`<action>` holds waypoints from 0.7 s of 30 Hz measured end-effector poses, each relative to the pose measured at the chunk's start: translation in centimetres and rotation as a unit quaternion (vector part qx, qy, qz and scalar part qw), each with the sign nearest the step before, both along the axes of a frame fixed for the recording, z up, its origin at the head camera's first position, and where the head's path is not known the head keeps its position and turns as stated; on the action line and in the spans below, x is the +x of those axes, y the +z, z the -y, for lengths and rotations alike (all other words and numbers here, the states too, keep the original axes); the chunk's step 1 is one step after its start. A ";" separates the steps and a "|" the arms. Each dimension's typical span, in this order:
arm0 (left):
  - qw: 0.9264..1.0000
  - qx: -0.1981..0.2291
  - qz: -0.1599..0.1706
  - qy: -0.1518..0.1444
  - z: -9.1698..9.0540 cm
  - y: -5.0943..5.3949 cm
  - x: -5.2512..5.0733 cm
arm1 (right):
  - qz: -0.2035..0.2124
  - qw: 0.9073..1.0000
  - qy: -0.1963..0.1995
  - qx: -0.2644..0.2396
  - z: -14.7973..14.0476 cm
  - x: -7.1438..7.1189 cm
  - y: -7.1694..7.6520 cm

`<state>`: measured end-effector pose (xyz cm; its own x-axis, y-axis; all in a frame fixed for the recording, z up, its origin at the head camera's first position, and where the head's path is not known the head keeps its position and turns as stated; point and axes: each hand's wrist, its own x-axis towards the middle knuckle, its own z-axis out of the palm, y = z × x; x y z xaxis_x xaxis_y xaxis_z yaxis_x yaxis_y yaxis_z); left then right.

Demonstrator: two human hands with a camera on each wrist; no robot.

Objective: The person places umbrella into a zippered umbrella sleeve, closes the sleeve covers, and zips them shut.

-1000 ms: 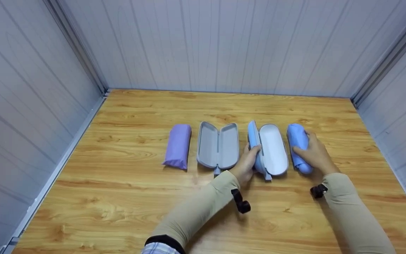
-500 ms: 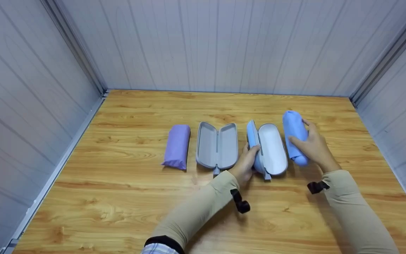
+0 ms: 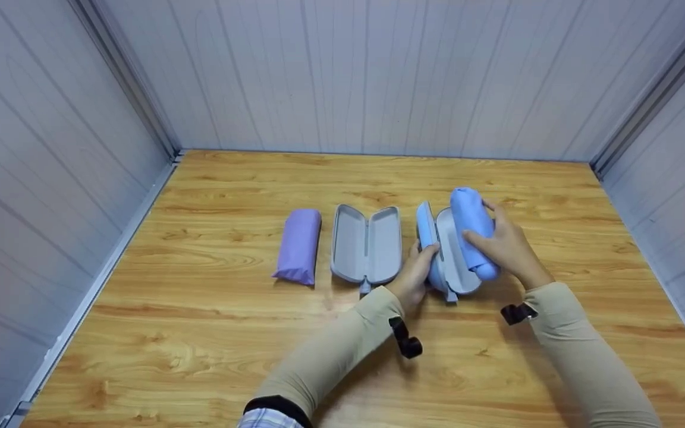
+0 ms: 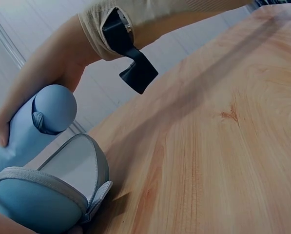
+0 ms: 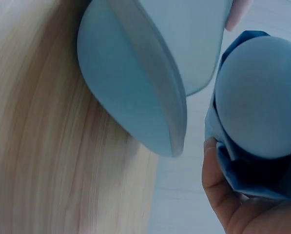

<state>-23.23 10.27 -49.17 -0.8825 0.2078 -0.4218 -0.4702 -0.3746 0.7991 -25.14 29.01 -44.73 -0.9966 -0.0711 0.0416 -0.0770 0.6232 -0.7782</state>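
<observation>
In the head view my left hand (image 3: 414, 276) grips the left half of an unzipped blue hard case (image 3: 427, 229), whose pale lining faces up. My right hand (image 3: 510, 246) holds a blue folded compact umbrella (image 3: 472, 229) with a rounded end, thumb on one side and fingers on the other. The umbrella hangs above the case's right half and hides part of it. In the left wrist view its round end (image 4: 56, 108) stands over the case (image 4: 38, 202). From the right wrist, the umbrella's end (image 5: 262, 97) appears apart from the case (image 5: 126, 73).
Left of the blue case, a grey hard case (image 3: 367, 246) lies unfolded on the wooden table (image 3: 200, 333). Farther left lies a purple wrapped bundle (image 3: 299, 246), flat-looking. Pale panel walls (image 3: 354, 77) enclose the table at the back and sides.
My right hand has lifted the blue umbrella from the table and carried it left, over the blue case's right half. The left hand keeps its grip on the case.
</observation>
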 end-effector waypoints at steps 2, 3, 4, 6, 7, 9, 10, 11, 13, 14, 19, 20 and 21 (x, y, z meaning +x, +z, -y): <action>1.000 -0.001 -0.003 0.000 0.0 0.0 0.0 | 0.000 1.000 0.003 0.008 0.5 -0.1 -0.1; 1.000 -0.003 -0.004 0.000 0.0 0.1 0.0 | 0.000 1.000 0.004 0.012 0.7 -0.1 -0.2; 1.000 -0.001 -0.006 -0.001 0.0 0.1 0.0 | -0.001 1.000 0.004 0.016 1.0 -0.2 -0.3; 1.000 0.000 -0.011 -0.001 0.0 0.1 0.1 | -0.003 1.000 0.006 0.028 1.3 -0.2 -0.5; 1.000 -0.001 -0.013 -0.001 0.0 0.0 0.1 | -0.005 0.999 0.007 0.034 1.5 -0.2 -0.6; 1.000 -0.007 -0.016 -0.002 0.0 0.0 0.2 | -0.010 0.999 0.006 0.046 1.7 -0.3 -0.8; 1.000 -0.011 -0.019 -0.003 0.0 0.0 0.2 | -0.012 0.999 0.005 0.052 1.7 -0.3 -1.0; 1.000 -0.015 -0.019 -0.003 -0.1 0.0 0.3 | -0.015 0.998 0.004 0.059 1.7 -0.3 -1.1; 0.999 -0.023 -0.022 -0.003 -0.1 0.0 0.3 | -0.018 0.997 0.001 0.070 1.7 -0.4 -1.3; 0.999 -0.028 -0.024 -0.004 -0.2 0.0 0.3 | -0.018 0.997 -0.001 0.075 1.7 -0.4 -1.4; 0.998 -0.052 -0.035 -0.003 -0.2 0.1 0.3 | -0.024 0.996 0.001 0.084 1.8 -0.7 -1.8; 0.998 -0.056 -0.035 -0.004 -0.2 0.2 0.3 | -0.028 0.996 0.003 0.086 1.8 -0.8 -1.8; 0.997 -0.061 -0.036 -0.005 -0.2 0.2 0.3 | -0.032 0.996 0.004 0.089 1.8 -0.8 -1.9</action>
